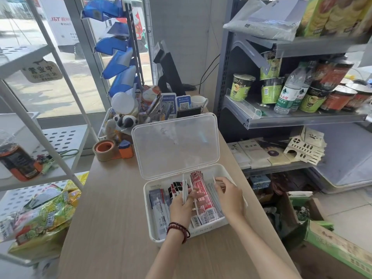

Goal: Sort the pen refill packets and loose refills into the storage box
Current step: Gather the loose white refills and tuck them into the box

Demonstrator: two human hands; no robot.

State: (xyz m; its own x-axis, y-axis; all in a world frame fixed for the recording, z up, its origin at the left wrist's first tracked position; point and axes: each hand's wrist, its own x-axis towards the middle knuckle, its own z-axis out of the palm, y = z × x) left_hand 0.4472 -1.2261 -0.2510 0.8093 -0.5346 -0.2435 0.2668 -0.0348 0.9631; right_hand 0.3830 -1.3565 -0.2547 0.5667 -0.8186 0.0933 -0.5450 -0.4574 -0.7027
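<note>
Just below the centre of the frame, the storage box sits on the wooden counter with its clear lid up. The left hand grips a few thin white packets upright inside it (beside the red packets). The right hand curls in, pinching the clear packets at the box's right side.

Wooden counter, grey shelving right, sunlit glass window left.

The storage box sits on the table, with its lid raised at the rear. The refill packets lie inside the box. A tape roll stands behind and left. Shelving stands right of the table.
</note>
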